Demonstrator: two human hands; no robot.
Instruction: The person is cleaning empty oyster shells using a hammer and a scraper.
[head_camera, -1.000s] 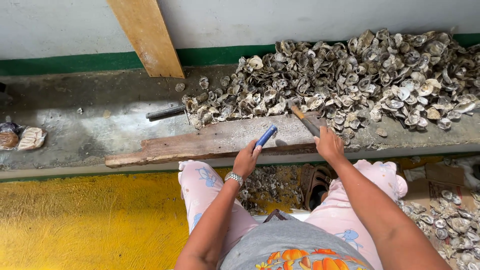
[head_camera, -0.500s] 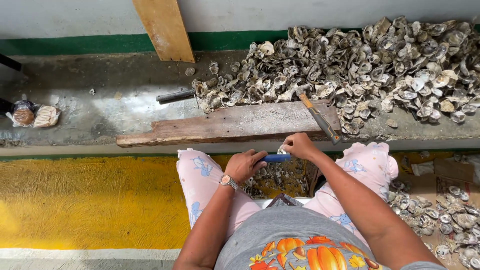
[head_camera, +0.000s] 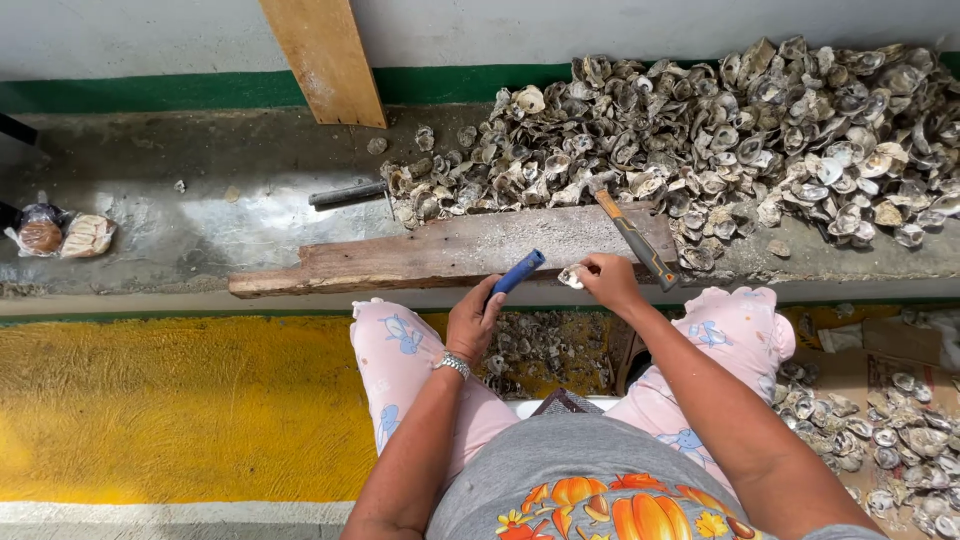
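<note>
One great heap of oyster shells, far too many to count, filled the upper right of the frame along the concrete ledge, and a second, thinner scatter of shells lay at the lower right beside your knee. Two boards showed: one leaning plank at the top centre, propped against the wall, and one weathered flat board lying across the ledge in the middle. One hammer rested on that flat board's right end, its head touching the heap. One dark bar-shaped tool lay on the ledge left of the heap. Two small wrapped packets sat at the far left. Your left hand was curled tight around one blue-handled knife, the handle pointing up toward the board. Your right hand pinched one single oyster between fingertips and thumb, just at the board's near edge, centre frame, close to the knife.
</note>
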